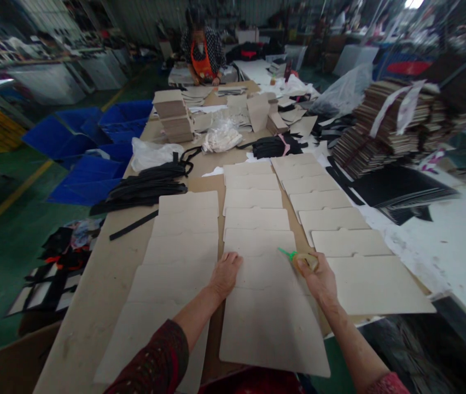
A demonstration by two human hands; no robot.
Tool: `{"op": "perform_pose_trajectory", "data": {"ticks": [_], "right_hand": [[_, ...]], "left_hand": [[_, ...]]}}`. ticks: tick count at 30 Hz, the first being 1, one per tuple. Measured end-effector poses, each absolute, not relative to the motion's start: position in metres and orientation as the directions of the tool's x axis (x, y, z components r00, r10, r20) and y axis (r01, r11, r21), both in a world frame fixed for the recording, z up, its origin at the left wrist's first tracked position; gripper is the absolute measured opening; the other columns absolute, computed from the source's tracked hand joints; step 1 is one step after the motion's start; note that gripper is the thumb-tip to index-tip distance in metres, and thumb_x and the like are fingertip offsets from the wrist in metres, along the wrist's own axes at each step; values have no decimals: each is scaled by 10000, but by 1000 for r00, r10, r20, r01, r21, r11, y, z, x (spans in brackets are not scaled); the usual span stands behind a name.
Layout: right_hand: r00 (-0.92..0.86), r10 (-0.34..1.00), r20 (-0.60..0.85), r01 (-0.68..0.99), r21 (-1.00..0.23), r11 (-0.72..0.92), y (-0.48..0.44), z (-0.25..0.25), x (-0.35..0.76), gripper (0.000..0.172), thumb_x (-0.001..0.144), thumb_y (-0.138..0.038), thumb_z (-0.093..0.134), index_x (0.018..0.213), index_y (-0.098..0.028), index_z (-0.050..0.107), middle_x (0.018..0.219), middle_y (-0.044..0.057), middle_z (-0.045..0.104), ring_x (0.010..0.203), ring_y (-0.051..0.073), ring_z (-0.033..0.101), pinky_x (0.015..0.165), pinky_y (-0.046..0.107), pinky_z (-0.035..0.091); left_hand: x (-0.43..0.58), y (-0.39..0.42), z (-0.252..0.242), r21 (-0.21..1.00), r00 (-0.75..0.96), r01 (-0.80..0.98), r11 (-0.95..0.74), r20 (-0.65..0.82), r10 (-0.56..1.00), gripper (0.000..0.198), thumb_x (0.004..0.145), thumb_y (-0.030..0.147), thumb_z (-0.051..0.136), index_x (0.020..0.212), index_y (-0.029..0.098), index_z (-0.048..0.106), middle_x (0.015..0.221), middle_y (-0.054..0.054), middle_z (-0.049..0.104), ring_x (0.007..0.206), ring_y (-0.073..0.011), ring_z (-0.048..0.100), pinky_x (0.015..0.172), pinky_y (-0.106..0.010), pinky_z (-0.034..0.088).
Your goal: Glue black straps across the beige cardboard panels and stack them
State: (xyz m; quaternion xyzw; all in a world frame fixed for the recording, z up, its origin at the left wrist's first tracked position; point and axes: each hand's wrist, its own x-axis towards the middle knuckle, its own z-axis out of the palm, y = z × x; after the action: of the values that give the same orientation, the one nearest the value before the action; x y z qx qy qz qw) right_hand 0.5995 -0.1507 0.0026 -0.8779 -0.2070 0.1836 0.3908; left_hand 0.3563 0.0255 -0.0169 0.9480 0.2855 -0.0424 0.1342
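My right hand (321,276) is closed around a small yellowish glue bottle (307,263) with a green nozzle. The nozzle points left over the right edge of the middle row of beige cardboard sheets (272,323). My left hand (225,273) lies on the left edge of that row, fingers bent and touching the board, with nothing visible in them. Overlapping sheets form two more rows, a left row (167,282) and a right row (374,282). Small notches show along several sheet edges. Whether glue is on the boards I cannot tell.
Black strips (146,189) lie at the table's left, blue bins (89,175) beyond that edge. Stacked boards (173,117) and a plastic bag (221,134) stand farther back. A tall bundle (389,123) rises at right near black sheets (405,189). A person (204,52) works at the far end.
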Motion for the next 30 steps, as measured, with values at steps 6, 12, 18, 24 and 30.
{"op": "perform_pose_trajectory", "data": {"ticks": [6, 12, 18, 24, 30], "right_hand": [[802, 593, -78, 451, -572, -685, -152, 16, 605, 474, 826, -581, 523, 1148, -236, 560, 1098, 68, 627, 907, 238, 595, 751, 345, 427], [762, 638, -114, 508, -504, -698, -157, 28, 608, 405, 843, -543, 528, 1117, -247, 561, 1072, 51, 633, 842, 220, 598, 691, 329, 397], [734, 669, -116, 514, -549, -659, -155, 21, 603, 389, 839, -525, 548, 1106, -242, 551, 1063, 46, 626, 865, 220, 597, 717, 331, 409], [817, 572, -66, 309, -788, -532, -137, 6, 597, 514, 754, -582, 635, 1101, -210, 564, 1004, 59, 637, 900, 241, 596, 789, 361, 452], [777, 620, -105, 222, -877, -427, -107, 8, 568, 524, 748, -578, 654, 1105, -204, 568, 939, 41, 656, 825, 217, 618, 740, 334, 472]], "left_hand": [[364, 26, -13, 182, 769, 638, -748, -195, 608, 278, 946, 105, 402, 1083, 201, 623, 1149, -81, 540, 1105, -231, 453, 938, -328, 439], [368, 24, -9, 138, 725, 684, -717, -241, 645, 241, 965, 134, 404, 995, 199, 635, 1099, -76, 556, 1072, -224, 484, 878, -306, 439], [368, 24, -9, 143, 720, 688, -712, -258, 644, 226, 965, 145, 420, 982, 193, 640, 1094, -80, 560, 1068, -226, 493, 854, -306, 436], [365, 26, -9, 179, 730, 679, -712, -265, 630, 213, 959, 142, 432, 984, 180, 640, 1080, -81, 569, 1052, -218, 500, 881, -310, 431], [361, 28, -9, 225, 740, 670, -707, -274, 615, 237, 973, 144, 400, 993, 169, 635, 1109, -84, 577, 1044, -203, 515, 905, -308, 436]]}}
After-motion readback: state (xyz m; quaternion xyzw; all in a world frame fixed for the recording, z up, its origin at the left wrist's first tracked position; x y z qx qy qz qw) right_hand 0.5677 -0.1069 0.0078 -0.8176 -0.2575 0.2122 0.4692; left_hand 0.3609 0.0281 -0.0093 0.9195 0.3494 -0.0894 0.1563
